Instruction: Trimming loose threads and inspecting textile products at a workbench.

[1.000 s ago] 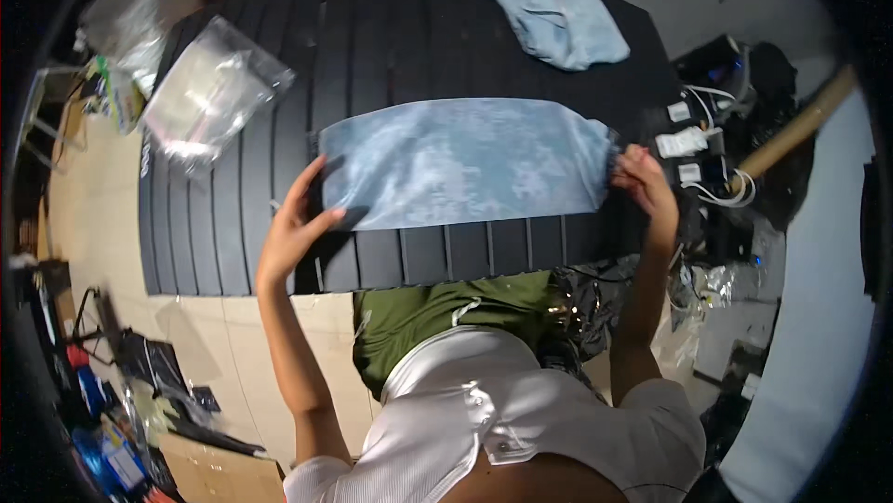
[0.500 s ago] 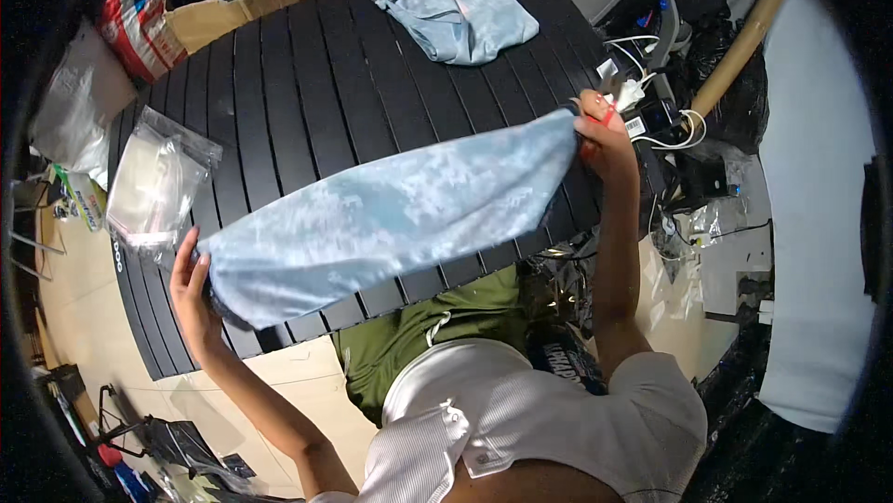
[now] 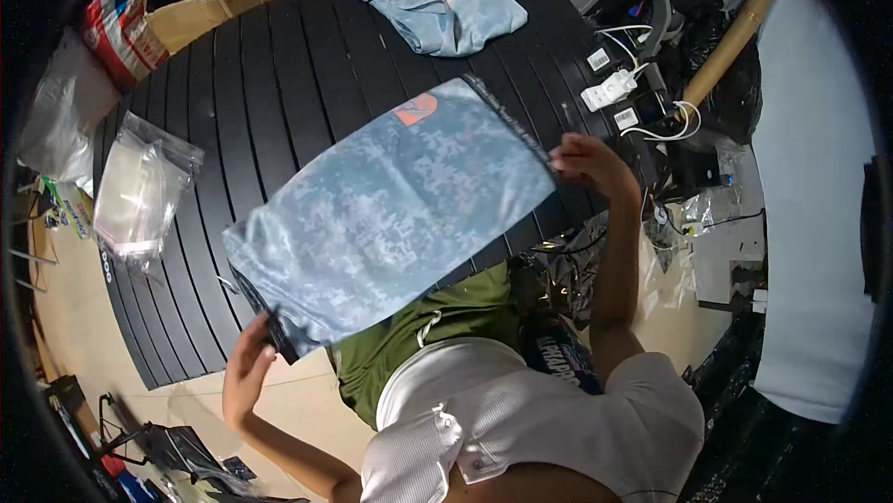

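Observation:
A light blue, camouflage-patterned piece of cloth [image 3: 391, 205] is spread between my hands, slanting over the table's near edge. Dark hems run along both short ends, and an orange patch [image 3: 416, 109] shows at its far side. At the lower left corner, my left hand [image 3: 246, 373] pinches the dark hem between thumb and fingers. My right hand [image 3: 595, 168] grips the right hem with its fingertips, slightly blurred. Farther back lies a second, folded cloth [image 3: 451, 10] of the same light blue with a dark edge.
The black slatted table [image 3: 242, 112] lies under the cloth. Clear plastic bags [image 3: 139, 191] rest at its left side. A cardboard box [image 3: 219, 10] stands at the far left. White plugs and cables [image 3: 609, 92] crowd the right edge, near a long cardboard tube [image 3: 735, 38].
The cloth has flattened and turned, bringing its orange patch and dark right hem into view. My left hand moved down and right; my right hand moved slightly down.

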Available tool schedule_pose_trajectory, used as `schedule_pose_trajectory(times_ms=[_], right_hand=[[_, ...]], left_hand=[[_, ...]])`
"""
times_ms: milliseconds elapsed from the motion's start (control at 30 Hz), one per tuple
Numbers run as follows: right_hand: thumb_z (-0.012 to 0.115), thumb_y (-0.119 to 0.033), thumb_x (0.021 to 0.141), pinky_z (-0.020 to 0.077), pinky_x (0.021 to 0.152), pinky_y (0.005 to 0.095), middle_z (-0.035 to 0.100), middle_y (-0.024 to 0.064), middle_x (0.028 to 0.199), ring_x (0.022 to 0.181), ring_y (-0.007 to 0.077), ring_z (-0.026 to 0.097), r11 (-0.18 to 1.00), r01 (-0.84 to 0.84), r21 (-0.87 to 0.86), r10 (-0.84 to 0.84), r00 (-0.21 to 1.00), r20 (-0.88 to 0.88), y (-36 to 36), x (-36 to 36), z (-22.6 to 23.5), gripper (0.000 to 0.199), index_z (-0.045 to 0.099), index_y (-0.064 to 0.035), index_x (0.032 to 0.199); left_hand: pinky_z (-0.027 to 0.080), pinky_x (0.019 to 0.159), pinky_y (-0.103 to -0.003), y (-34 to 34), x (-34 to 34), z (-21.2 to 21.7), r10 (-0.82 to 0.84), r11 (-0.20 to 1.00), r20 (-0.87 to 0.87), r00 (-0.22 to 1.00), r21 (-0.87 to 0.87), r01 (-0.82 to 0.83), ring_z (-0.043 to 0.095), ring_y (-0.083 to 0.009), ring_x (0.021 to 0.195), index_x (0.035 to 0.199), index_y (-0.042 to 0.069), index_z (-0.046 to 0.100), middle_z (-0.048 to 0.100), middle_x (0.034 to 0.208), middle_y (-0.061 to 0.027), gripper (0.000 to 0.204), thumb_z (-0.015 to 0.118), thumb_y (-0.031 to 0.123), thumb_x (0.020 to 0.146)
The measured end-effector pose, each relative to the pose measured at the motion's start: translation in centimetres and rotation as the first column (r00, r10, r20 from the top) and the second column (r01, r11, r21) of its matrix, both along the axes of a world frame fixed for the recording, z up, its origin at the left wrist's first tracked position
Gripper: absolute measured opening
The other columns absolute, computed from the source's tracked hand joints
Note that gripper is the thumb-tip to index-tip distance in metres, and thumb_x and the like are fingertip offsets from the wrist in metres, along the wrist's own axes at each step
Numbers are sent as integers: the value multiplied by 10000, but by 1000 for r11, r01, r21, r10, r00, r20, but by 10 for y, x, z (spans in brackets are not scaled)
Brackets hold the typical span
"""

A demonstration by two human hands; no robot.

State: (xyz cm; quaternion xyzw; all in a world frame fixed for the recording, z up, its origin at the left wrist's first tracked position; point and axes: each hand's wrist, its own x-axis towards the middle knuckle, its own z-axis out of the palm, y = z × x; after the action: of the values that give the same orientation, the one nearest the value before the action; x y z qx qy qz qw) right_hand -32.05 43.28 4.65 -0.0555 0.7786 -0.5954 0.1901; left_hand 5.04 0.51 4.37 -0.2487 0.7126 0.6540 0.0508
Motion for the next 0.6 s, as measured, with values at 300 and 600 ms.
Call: schedule_pose_trajectory(times_ms=[300,600], right_hand=[[643,-78,758,256,520,196,279,-72,623,558,42,293,950,-284,130,284,959,13,-51,-7,-13,355,311,-151,658],[625,9,738,350,677,207,487,-10,740,736,60,436,703,-705,-88,707,707,-21,-105,5,75,359,301,-126,664]], left_hand=[[461,719,-285,6,-58,-12,419,664,93,903,-709,-235,561,-173,812,1263,43,443,532,1047,-114,458,562,274,886],[244,1049,-391,87,-202,60,-330,853,-472,817,-519,44,314,-315,1283,1262,39,452,415,1332,-155,476,573,252,854]])
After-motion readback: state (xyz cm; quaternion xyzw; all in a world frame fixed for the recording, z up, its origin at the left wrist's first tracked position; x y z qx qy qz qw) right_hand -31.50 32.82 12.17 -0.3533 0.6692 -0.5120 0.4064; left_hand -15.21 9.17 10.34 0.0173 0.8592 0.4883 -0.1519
